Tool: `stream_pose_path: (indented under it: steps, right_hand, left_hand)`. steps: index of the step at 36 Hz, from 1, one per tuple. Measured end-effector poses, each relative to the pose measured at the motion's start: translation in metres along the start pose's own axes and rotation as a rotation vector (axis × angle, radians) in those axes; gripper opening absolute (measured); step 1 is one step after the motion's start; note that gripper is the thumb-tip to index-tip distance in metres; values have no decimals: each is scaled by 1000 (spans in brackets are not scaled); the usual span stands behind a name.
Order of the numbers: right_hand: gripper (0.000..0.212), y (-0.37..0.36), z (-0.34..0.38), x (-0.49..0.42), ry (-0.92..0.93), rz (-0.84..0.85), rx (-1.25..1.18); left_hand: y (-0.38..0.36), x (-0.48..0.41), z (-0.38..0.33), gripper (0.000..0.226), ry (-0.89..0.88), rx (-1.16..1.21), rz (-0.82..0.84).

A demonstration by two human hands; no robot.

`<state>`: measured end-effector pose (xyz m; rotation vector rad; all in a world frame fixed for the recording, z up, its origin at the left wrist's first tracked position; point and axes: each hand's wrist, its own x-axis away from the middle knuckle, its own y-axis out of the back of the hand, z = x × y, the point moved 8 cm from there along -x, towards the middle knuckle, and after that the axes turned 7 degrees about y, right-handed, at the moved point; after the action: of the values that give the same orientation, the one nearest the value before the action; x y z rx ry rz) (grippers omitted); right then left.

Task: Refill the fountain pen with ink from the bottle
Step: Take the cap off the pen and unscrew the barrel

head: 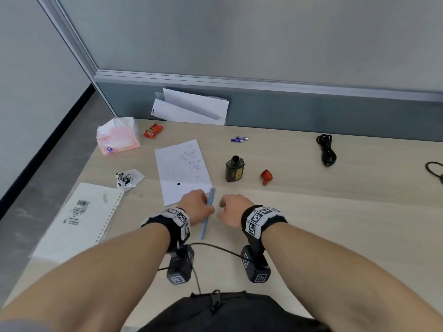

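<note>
Holding a slender light-blue fountain pen (208, 213), left hand (195, 207) has its grip curled round the pen's middle. Pen runs near-to-far, far end at the near-right corner of a white paper sheet with handwriting and a dark ink dot (182, 168). Right hand (233, 209) is just beside the pen, fingers curled inward; cannot tell whether its grip pinches anything. Both wrists wear black bands with printed marker squares.

Dark squat ink bottle with a yellow label (235, 170) stands upright on the pale wood tabletop (335, 212), mouth uncovered, beyond the hands, right of the sheet. Red plastic cap (266, 176) lies near the bottle, to its right.

Left side:
- pink tissue pack (117, 137)
- two red candy wrappers (152, 130)
- ink-stained crumpled tissue (128, 179)
- plastic-wrapped loose-leaf paper pack (81, 216)

Two small purple batteries (238, 139) lie behind the bottle. Coiled black cable (326, 149) sits far right.
</note>
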<state>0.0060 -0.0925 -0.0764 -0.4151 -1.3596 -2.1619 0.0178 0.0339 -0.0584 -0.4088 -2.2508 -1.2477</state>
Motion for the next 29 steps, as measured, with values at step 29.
stream_pose_path:
  steps: [29]
  right_hand:
    - [26,53,-3,6,131,-146,135]
  left_hand:
    - [53,-10,-62,33,-303,-322,-25]
